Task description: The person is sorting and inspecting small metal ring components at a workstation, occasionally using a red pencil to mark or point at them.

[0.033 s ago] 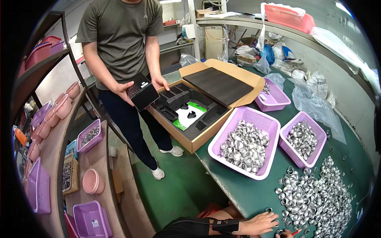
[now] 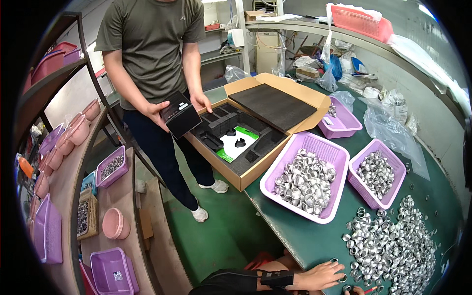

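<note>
My left hand (image 2: 322,276) lies at the table's near edge with its fingers stretched out and apart, beside a large pile of shiny metal rings (image 2: 393,243). A ring (image 2: 342,278) sits right under its fingertips, and another ring (image 2: 335,260) lies just past the knuckles. Only a little of my right hand (image 2: 355,291) shows at the lower edge; its fingers look closed around a thin, red, pen-like tool (image 2: 370,290). A black device (image 2: 277,279) is strapped to my left wrist.
A person (image 2: 152,54) stands across, holding a black box (image 2: 181,115) over an open foam-lined carton (image 2: 241,183) on the table corner. Purple baskets (image 2: 269,186) (image 2: 352,178) of rings stand beyond the pile. Shelves (image 2: 73,182) with pink and purple containers line the left.
The view has shifted very slightly. The person across has turned and raised the black box a little; my right hand has moved slightly.
</note>
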{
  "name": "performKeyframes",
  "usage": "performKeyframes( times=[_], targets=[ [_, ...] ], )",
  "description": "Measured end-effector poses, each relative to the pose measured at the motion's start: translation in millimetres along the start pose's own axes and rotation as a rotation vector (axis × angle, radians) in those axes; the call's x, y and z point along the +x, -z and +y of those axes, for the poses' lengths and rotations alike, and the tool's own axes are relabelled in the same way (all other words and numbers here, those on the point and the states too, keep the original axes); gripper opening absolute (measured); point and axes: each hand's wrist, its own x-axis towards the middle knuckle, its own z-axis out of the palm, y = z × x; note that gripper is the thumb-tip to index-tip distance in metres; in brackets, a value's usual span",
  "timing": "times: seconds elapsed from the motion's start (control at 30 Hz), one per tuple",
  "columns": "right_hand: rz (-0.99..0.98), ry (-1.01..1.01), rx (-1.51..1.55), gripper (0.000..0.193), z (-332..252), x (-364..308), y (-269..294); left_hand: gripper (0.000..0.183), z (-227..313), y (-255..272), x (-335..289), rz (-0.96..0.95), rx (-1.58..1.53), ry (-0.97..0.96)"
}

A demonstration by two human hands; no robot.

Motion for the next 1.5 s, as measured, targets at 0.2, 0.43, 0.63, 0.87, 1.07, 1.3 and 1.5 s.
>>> performKeyframes(
  times=[0.2, 0.43, 0.63, 0.87, 1.07, 1.3, 1.5],
  targets=[
    [0.173, -0.166, 0.117, 0.021, 12.1, -2.2, -2.7, 0.019, -52.8, 48.0, -19.6, 0.291, 0.068, 0.133],
    [0.194, -0.193, 0.429, 0.038, -16.4, 21.2, -9.3, 0.019, -62.4, 51.7, -19.9, 0.304, 0.009, 0.259],
    [0.212, -0.133, 0.264, 0.035, -19.3, 34.6, -20.6, 0.017, -65.5, 51.2, -20.5, 0.306, -0.015, 0.261],
    [0.239, -0.029, 0.126, 0.021, -13.4, 33.3, -20.4, 0.017, -61.6, 49.4, -19.5, 0.292, -0.009, 0.281],
    [0.242, -0.004, 0.25, 0.018, -13.5, 37.2, -32.8, 0.017, -68.5, 62.3, -14.4, 0.3, 0.023, 0.27],
    [0.181, -0.096, 0.314, 0.02, -14.5, 27.7, -24.4, 0.016, -60.6, 53.3, -18.9, 0.277, 0.044, 0.269],
    [0.107, -0.014, 0.151, 0.023, 5.4, 20.8, -17.9, 0.017, -58.9, 55.1, -18.9, 0.257, 0.059, 0.29]
  ],
)
